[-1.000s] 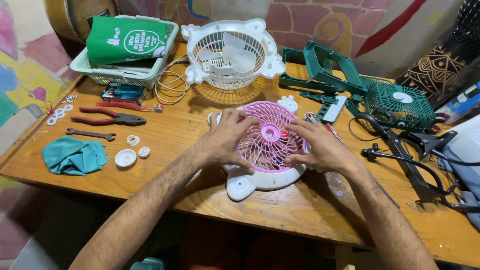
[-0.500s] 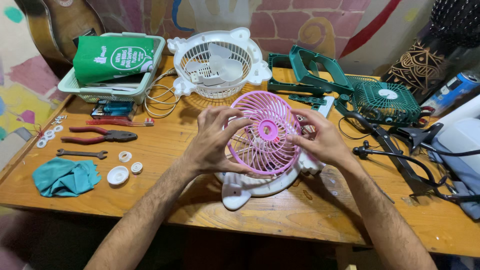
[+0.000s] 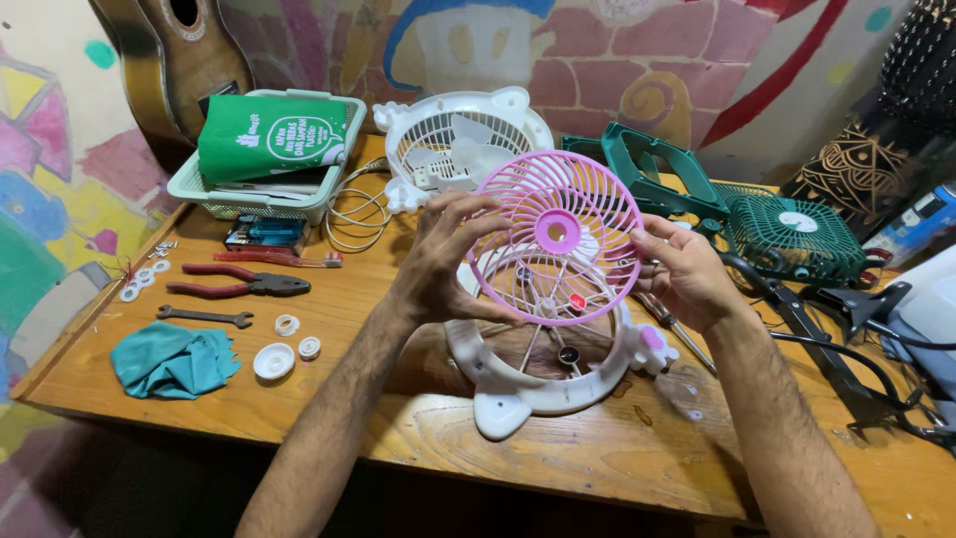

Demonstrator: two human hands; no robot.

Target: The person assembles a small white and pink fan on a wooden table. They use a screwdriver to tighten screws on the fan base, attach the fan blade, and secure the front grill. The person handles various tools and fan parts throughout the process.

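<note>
Left hand point(image 3: 438, 261) & right hand point(image 3: 685, 271) both grip the rim of the pink fan grille point(image 3: 555, 237), fingers clamped on opposite edges, holding it tilted up just above the white fan base point(image 3: 538, 374) on the wooden table point(image 3: 398, 428). Behind: white fan point(image 3: 460, 141), green fan point(image 3: 792, 237) w/ green frame point(image 3: 652, 169). Left side: red pliers point(image 3: 239, 283), wrench point(image 3: 203, 317), teal cloth point(image 3: 171, 359), white caps point(image 3: 274, 360), basket point(image 3: 249, 199) w/ green bag point(image 3: 271, 137). Screwdriver point(image 3: 677, 327) partly hidden under right hand. Black cables point(image 3: 846, 344) at right run out of frame. Guitar point(image 3: 174, 60) cut off at top, against a painted wall.
</note>
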